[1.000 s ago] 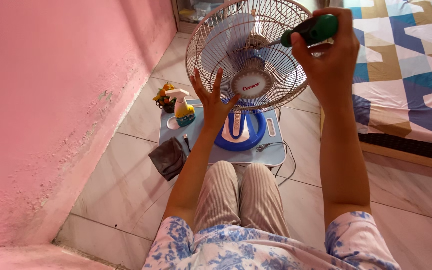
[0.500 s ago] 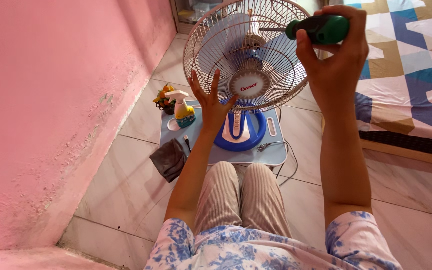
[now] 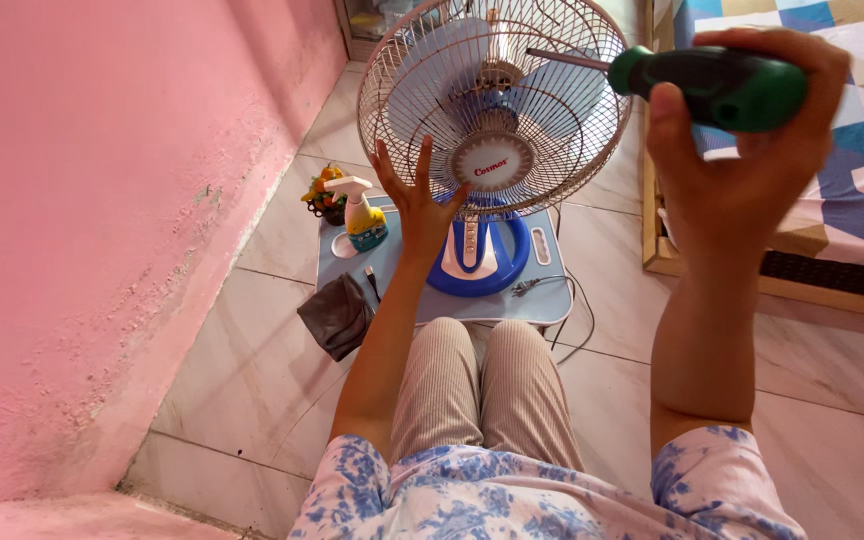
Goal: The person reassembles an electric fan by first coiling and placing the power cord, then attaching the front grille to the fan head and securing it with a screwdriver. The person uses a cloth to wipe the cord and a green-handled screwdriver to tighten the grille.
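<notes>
Green-handled screwdriver [image 3: 712, 85] clenched in right hand [image 3: 742, 160]; left hand [image 3: 417, 205], released, touches fan grille [image 3: 497, 100].

The right hand [image 3: 752, 150] has swung the green-handled screwdriver [image 3: 697, 82] round: a second ago its shaft was hidden, now it points left, tip at the fan grille [image 3: 497, 100] (near the upper middle). The left hand [image 3: 417, 205] has barely shifted.
</notes>
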